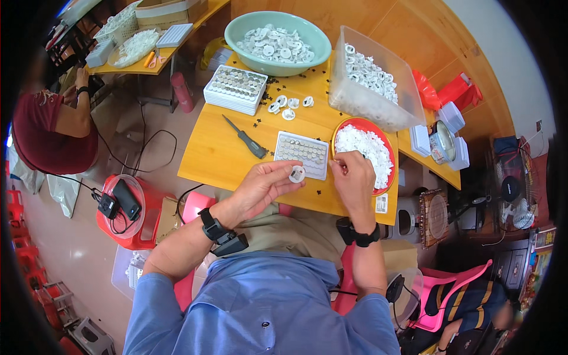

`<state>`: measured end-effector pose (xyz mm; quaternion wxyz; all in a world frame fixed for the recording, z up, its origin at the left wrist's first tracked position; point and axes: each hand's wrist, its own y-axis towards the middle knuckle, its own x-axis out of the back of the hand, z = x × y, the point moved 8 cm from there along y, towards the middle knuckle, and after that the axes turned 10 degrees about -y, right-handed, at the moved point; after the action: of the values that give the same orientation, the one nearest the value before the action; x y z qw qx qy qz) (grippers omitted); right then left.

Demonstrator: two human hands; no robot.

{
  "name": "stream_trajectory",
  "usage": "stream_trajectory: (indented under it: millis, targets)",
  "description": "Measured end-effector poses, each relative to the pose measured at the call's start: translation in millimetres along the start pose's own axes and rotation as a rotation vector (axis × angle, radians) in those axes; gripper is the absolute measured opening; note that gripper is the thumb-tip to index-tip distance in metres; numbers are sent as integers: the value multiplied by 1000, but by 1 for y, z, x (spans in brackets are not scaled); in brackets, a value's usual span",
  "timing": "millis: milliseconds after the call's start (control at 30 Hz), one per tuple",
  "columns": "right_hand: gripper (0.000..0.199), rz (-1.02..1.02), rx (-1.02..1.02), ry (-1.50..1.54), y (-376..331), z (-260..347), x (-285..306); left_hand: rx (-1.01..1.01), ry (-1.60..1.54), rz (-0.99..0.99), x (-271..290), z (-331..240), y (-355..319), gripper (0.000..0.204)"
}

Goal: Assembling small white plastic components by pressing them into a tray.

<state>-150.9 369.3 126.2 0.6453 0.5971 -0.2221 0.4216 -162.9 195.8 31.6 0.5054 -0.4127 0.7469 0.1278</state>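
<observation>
Between the thumb and fingers of my left hand (265,184) is a small round white plastic part (297,174) with a dark spot in its middle. My right hand (354,177) is closed in a pinch beside it; whatever its fingertips hold, if anything, is too small to make out. Just beyond both hands lies a white tray (301,152) with rows of silver button cells. To the right, partly behind my right hand, a red bowl (393,155) holds small white pieces. Several loose round white parts (289,114) sit farther back. A grey-handled screwdriver (252,145) lies left of the tray.
At the back of the yellow table (204,151) stand a stack of white trays (232,103), a green basin (319,58) and a clear bin (378,109), both full of white parts. Small black pieces lie scattered. A co-worker (56,127) sits left; another person (473,302) is lower right.
</observation>
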Motion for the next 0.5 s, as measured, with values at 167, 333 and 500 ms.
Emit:
stream_trajectory:
  millis: [167, 333, 500]
  targets:
    - [16, 383, -257, 88, -13, -41, -17, -6, -14, 7, -3, 2, -1, 31]
    - [14, 368, -248, 5, -12, -39, -16, 48, 17, -19, -1, 11, -3, 31]
    - [12, 213, -137, -57, -2, -21, -6, 62, 16, -36, 3, 15, -3, 31]
